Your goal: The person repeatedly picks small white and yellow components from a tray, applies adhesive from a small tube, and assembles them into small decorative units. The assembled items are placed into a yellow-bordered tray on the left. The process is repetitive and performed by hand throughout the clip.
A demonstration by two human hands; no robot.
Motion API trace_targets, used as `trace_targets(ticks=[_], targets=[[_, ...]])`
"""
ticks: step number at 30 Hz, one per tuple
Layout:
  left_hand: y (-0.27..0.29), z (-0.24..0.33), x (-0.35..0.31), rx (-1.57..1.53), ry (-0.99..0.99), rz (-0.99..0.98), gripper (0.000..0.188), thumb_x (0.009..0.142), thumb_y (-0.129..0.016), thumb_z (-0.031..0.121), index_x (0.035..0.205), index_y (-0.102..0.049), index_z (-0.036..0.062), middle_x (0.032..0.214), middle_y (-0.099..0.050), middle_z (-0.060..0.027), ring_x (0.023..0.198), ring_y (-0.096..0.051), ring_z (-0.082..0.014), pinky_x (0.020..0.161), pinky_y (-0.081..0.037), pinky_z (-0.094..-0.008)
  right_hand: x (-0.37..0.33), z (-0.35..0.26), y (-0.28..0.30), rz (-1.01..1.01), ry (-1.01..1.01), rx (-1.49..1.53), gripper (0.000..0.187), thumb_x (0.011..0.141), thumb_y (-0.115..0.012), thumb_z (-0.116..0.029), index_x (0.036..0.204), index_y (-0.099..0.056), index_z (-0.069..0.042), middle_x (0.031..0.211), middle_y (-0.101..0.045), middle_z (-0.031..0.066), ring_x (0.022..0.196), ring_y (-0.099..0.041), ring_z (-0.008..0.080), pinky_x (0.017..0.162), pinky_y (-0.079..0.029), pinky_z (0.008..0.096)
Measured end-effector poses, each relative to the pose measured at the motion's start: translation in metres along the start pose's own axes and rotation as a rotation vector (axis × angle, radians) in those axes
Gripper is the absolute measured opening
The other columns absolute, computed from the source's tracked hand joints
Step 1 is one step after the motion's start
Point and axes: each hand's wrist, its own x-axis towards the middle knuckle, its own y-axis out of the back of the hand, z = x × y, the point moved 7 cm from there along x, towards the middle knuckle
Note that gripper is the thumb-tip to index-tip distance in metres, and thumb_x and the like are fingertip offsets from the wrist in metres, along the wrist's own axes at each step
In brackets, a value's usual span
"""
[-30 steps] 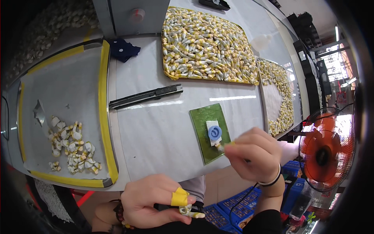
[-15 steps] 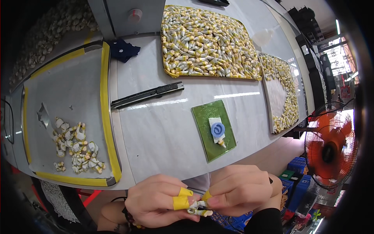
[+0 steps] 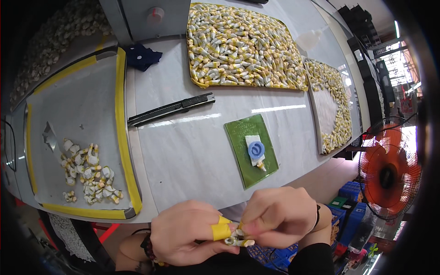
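Low at the table's near edge, both hands work on one small white-and-yellow moulded piece [image 3: 246, 242] with a pale pinkish tip. My left hand [image 3: 185, 233], with yellow tape round its fingers, pinches it from the left. My right hand [image 3: 282, 215] has its thumb and forefinger closed against the piece's upper right side, with yellow at the fingertip. Fingers hide part of the piece. Beyond the hands lies a green mat [image 3: 239, 167] bearing a white pad, a blue round disc [image 3: 255, 150] and a similar small piece [image 3: 261, 166].
At left, a yellow-taped tray [image 3: 91, 110] holds a heap of similar pieces [image 3: 89, 176]. A full tray [image 3: 247, 86] stands at the back, a partly filled tray [image 3: 324, 112] at right. A utility knife [image 3: 176, 109], dark blue cloth [image 3: 143, 57] and orange fan [image 3: 389, 176] are around.
The held piece has shifted slightly right and up. My right hand has risen a little and turned at the wrist; my left hand has moved slightly right, still pinching.
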Motion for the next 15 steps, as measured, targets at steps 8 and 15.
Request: trace_targets(ticks=[8, 15], targets=[[0.011, -0.005, -0.009, -0.185, 0.129, 0.285, 0.039, 0.068, -0.080, 0.028, 0.087, -0.054, 0.0044, 0.071, -0.066, -0.0096, 0.068, -0.059, -0.0182, 0.062, -0.048, -0.0292, -0.013, 0.040, -0.018, 0.015, -0.412, 0.979, 0.035, 0.097, -0.035, -0.031, 0.080, -0.045, -0.002, 0.076, -0.050, 0.0070, 0.064, -0.045, 0.0106, 0.058, -0.037, 0.0217], [0.006, -0.005, -0.012, -0.213, 0.140, 0.270, 0.037, 0.069, -0.079, 0.026, 0.086, -0.055, 0.0051, 0.071, -0.065, -0.0077, 0.067, -0.059, -0.0176, 0.064, -0.049, -0.0300, -0.018, 0.042, -0.030, -0.074, -0.425, 1.143, 0.037, 0.097, -0.035, -0.033, 0.076, -0.043, -0.004, 0.073, -0.048, 0.0060, 0.060, -0.041, 0.0098, 0.056, -0.036, 0.0207]])
